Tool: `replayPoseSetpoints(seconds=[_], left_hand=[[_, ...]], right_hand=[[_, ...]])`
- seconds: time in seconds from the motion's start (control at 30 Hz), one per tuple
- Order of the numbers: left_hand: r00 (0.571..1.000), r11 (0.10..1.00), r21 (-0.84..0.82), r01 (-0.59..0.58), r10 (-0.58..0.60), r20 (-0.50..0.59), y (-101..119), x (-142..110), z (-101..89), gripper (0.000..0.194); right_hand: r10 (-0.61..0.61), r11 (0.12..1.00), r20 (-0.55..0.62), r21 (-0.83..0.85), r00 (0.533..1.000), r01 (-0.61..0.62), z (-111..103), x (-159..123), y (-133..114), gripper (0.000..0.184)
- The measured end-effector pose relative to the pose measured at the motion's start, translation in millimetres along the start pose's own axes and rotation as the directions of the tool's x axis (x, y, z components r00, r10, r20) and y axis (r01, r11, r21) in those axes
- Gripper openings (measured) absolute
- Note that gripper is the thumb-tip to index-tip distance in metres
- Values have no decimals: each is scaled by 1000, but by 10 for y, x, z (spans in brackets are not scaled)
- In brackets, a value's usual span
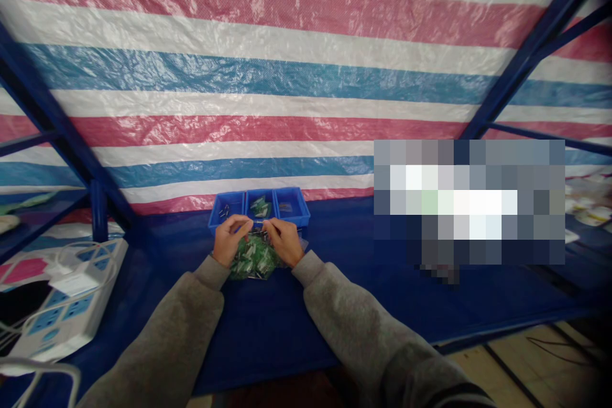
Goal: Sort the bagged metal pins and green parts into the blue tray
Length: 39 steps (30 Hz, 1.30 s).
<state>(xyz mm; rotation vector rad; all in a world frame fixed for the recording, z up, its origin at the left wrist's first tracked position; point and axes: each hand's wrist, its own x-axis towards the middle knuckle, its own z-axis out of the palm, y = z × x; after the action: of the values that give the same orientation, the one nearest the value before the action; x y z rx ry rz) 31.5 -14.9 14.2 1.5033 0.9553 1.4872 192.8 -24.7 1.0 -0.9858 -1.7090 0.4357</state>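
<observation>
My left hand (pixel 229 241) and my right hand (pixel 285 242) meet at the front of a row of blue bins. Between their fingertips they pinch a small slim piece (pixel 258 222), too small to name. Below and between the hands lies a heap of small green-and-clear plastic packets (pixel 255 260), partly hidden by the fingers. The left blue bin (pixel 218 207) holds a few small dark pieces. Green packets lie in the middle bin (pixel 259 206), and the right bin (pixel 292 204) has a small flat item inside.
A white power strip (pixel 71 325) with cables and a white plug adapter (pixel 76 277) sits at the left. Blue metal frame posts (pixel 99 210) rise at the sides, and a striped plastic sheet (pixel 287 76) hangs behind the blue table (pixel 268 338). A blurred-out patch covers the right.
</observation>
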Motion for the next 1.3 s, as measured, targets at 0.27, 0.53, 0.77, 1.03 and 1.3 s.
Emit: replayPoseSetpoints(seconds=[0.27,0.53,0.77,1.03,1.3], left_hand=[[1000,999,-41,-9,9,-6,28,0,-4,22],[958,815,502,-288,245,153,36,-49,-46,27],[963,786,556,-269,224,149,24,-60,-61,32],[974,826,518,-221,164,155,51,-85,-42,31],[977,849,485,-208,158,144,48,-90,-34,29]], right_hand=[[23,999,-28,-24,999,-24,-50,15,-18,42],[17,999,-81,-49,997,-21,-46,20,-17,41],[-44,999,-81,-10,996,44,-46,30,-16,26],[-108,994,66,9,992,108,-3,6,-8,18],[-91,996,94,5,991,91,-5,19,-1,16]])
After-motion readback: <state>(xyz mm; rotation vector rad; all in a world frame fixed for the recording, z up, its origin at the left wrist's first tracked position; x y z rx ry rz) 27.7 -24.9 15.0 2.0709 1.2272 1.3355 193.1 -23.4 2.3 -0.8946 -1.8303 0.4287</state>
